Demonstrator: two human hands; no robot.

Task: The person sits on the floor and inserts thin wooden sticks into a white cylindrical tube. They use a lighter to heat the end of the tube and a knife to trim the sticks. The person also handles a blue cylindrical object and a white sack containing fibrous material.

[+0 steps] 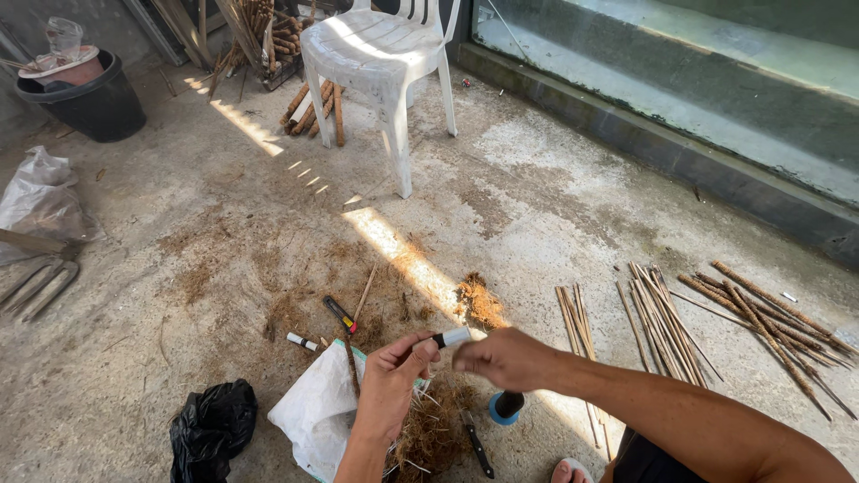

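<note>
Pinching a small white marker-like tube [450, 338] between them, the left hand [394, 371] and right hand [506, 358] are held over a white woven sack [313, 413] and brown fibre clump [437, 429] on the concrete floor [179, 224].

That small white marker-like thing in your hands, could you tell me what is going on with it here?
A person crouched over a concrete floor holds a small white marker between both hands: left hand and right hand. Below lie a white sack with brown fibre, and a knife. Bamboo sticks lie to the right.
</note>
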